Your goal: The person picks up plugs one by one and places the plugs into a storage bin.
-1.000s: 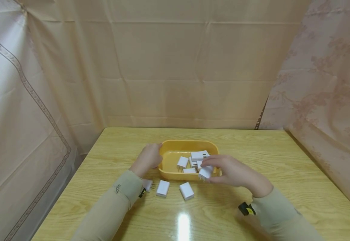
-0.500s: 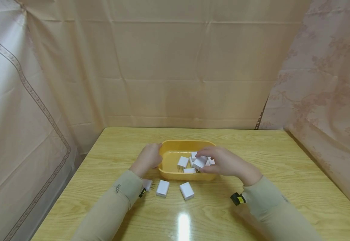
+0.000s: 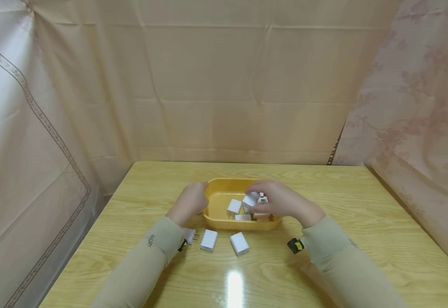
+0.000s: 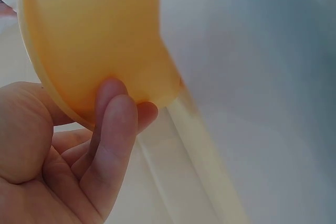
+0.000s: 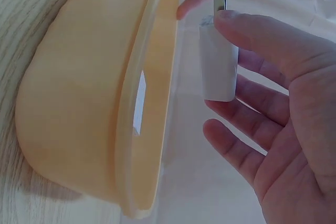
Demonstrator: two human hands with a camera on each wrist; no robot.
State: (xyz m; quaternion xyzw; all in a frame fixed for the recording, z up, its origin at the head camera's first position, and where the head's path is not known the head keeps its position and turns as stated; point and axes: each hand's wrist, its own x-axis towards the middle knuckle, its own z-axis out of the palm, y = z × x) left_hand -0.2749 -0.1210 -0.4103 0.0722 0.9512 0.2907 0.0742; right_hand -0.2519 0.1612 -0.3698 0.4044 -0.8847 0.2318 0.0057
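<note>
A yellow plastic tub (image 3: 224, 224) sits on the table with several white charger plugs (image 3: 234, 206) inside. My left hand (image 3: 191, 199) grips the tub's left end, thumb and fingers pinching its wall in the left wrist view. Over the right part of the tub, my right hand (image 3: 283, 199) holds a white charger plug (image 5: 219, 64) between thumb and fingers. Its metal prongs show in the right wrist view, and the tub wall stands beside it. The hand hides part of the tub's right side and some plugs there.
In front of the tub on the wooden table (image 3: 285, 273) lie a white charger plug (image 3: 209, 240), a second plug (image 3: 239, 243), and a third plug (image 3: 188, 235) partly hidden by the left wrist. A beige cloth (image 3: 224, 94) hangs behind the table.
My right hand has moved left and away from me with the charger plug, from the tub's front right edge to over its inside. The left hand keeps its grip on the tub.
</note>
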